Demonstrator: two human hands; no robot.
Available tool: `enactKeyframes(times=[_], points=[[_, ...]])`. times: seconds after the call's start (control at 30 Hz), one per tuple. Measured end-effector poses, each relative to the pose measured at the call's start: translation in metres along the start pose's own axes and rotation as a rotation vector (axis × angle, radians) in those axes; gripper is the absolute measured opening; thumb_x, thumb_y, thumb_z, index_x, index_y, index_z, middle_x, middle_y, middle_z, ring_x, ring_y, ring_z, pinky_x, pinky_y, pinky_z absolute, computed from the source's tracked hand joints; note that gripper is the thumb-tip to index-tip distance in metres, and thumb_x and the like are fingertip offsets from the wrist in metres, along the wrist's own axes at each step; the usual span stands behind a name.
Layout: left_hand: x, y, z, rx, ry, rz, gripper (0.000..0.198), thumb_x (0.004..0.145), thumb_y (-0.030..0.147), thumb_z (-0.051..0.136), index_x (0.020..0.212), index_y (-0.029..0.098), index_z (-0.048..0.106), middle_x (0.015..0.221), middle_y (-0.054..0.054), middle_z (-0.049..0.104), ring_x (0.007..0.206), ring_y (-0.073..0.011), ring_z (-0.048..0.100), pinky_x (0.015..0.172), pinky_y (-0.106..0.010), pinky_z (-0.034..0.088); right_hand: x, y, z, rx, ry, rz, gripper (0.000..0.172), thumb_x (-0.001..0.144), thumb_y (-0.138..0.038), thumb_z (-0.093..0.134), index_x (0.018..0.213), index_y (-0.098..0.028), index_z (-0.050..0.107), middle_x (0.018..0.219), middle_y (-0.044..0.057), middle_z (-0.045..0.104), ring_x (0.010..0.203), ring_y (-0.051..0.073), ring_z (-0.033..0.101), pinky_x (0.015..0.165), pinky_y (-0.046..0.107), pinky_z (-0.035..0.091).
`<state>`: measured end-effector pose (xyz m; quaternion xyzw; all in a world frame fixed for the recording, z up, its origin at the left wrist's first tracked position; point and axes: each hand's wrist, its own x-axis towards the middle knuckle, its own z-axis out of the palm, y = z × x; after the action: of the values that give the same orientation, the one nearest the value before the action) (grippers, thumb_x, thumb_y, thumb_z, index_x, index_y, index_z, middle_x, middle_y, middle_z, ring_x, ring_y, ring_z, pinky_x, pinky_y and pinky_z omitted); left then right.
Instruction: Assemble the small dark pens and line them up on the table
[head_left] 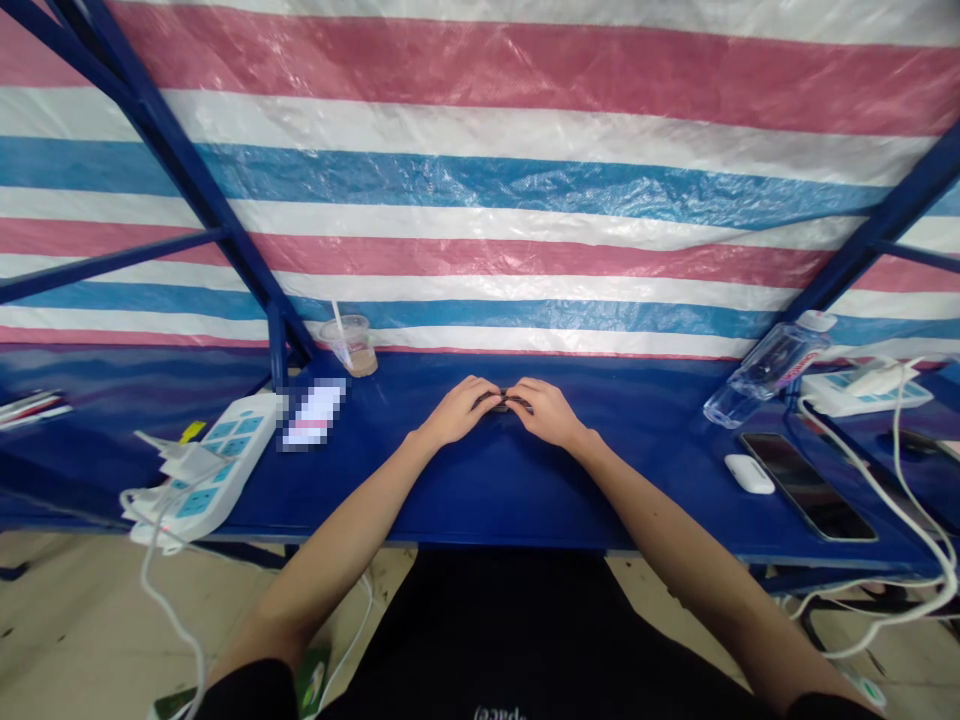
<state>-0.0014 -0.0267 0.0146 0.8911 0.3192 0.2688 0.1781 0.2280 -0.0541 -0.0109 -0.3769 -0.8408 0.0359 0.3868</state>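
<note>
Both hands meet near the middle of the blue table [495, 490], towards its back edge. My left hand [463, 408] has its fingers closed on the left side of a small dark object [505, 394]. On the right side of that same object, my right hand [546, 410] has its fingers closed too. The fingers cover most of the object, so what it is cannot be made out. It lies at or just above the tabletop.
A plastic cup with a straw [363, 358], a blurred phone-like item [315, 412] and a power strip [236, 450] are on the left. A clear bottle [765, 370], white earbud case [750, 474], black phone [810, 488] and another power strip [847, 397] with cables are on the right.
</note>
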Motion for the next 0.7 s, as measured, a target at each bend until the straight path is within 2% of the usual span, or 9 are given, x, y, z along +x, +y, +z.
enactKeyframes(times=[0.1, 0.17, 0.3, 0.4, 0.7], points=[[-0.001, -0.001, 0.001, -0.005, 0.025, -0.030, 0.026, 0.104, 0.046, 0.057, 0.116, 0.023, 0.065, 0.109, -0.006, 0.069, 0.101, -0.0233, 0.062, 0.092, -0.039, 0.050, 0.000, 0.000, 0.000, -0.003, 0.001, 0.007, 0.016, 0.104, -0.020, 0.058, 0.105, -0.024, 0.073, 0.100, 0.007, 0.072, 0.092, 0.021, 0.066, 0.086, 0.035, 0.052], [0.000, -0.002, 0.001, 0.011, 0.015, -0.008, 0.025, 0.107, 0.044, 0.052, 0.110, 0.023, 0.066, 0.106, -0.006, 0.068, 0.100, -0.0230, 0.060, 0.093, -0.039, 0.049, 0.000, 0.001, 0.000, -0.007, -0.003, 0.004, 0.015, 0.104, -0.021, 0.058, 0.105, -0.024, 0.073, 0.100, 0.007, 0.072, 0.092, 0.022, 0.066, 0.087, 0.035, 0.052], [0.001, -0.005, 0.000, 0.050, -0.006, 0.031, 0.040, 0.112, 0.041, 0.036, 0.095, 0.021, 0.067, 0.106, -0.007, 0.069, 0.102, -0.0236, 0.058, 0.096, -0.041, 0.047, 0.000, 0.002, 0.000, -0.011, -0.017, -0.007, 0.017, 0.105, -0.022, 0.056, 0.108, -0.024, 0.073, 0.102, 0.007, 0.073, 0.094, 0.022, 0.066, 0.088, 0.036, 0.051], [0.002, -0.005, 0.000, 0.066, 0.010, 0.003, 0.043, 0.112, 0.042, 0.035, 0.095, 0.021, 0.067, 0.105, -0.007, 0.069, 0.101, -0.0238, 0.058, 0.096, -0.041, 0.047, 0.000, 0.002, -0.001, -0.013, -0.015, 0.002, 0.019, 0.105, -0.021, 0.055, 0.111, -0.025, 0.073, 0.105, 0.007, 0.073, 0.095, 0.022, 0.066, 0.089, 0.036, 0.050], [0.001, -0.005, -0.001, 0.082, 0.172, -0.092, 0.026, 0.109, 0.039, 0.046, 0.105, 0.022, 0.066, 0.104, -0.006, 0.070, 0.102, -0.0234, 0.062, 0.096, -0.039, 0.048, 0.002, 0.015, -0.008, -0.093, 0.063, 0.107, 0.021, 0.104, -0.021, 0.056, 0.109, -0.024, 0.076, 0.107, 0.008, 0.074, 0.098, 0.024, 0.068, 0.089, 0.038, 0.045]])
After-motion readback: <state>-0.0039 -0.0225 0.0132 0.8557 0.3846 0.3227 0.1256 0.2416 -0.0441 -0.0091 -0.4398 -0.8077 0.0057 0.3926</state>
